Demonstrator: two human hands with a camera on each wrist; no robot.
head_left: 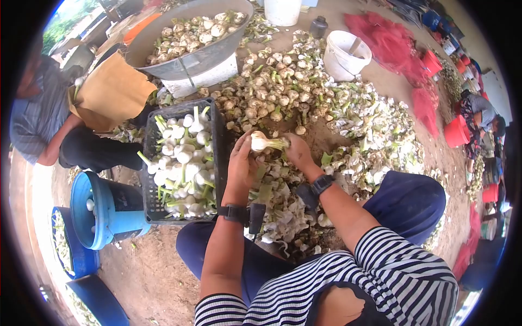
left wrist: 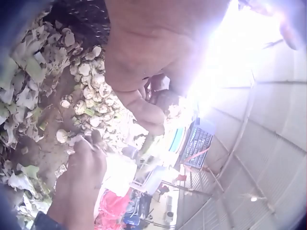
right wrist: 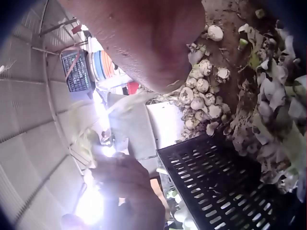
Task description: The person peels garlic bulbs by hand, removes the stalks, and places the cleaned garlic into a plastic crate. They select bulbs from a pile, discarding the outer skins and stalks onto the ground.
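A garlic bulb (head_left: 260, 142) with pale skin and a greenish stem lies in my left hand (head_left: 242, 165), whose fingers grip it, just right of the black crate's upper corner. My right hand (head_left: 300, 155) pinches the stem (head_left: 280, 143) at its far end. In the left wrist view my right hand (left wrist: 81, 167) appears low on the left, its fingers bent together. Glare washes out part of my left hand (right wrist: 127, 184) in the right wrist view. The black crate (head_left: 219, 146) beside my left forearm holds many clean white garlic bulbs (head_left: 185, 155) with trimmed stems.
Unpeeled garlic (head_left: 285, 89) is heaped ahead, with discarded skins (head_left: 375, 127) to the right and below my hands. A metal tub (head_left: 190, 57) of garlic stands behind the crate. Nearby are a white bucket (head_left: 342, 62), a blue bucket (head_left: 89, 217) and a seated person (head_left: 41, 114) at left.
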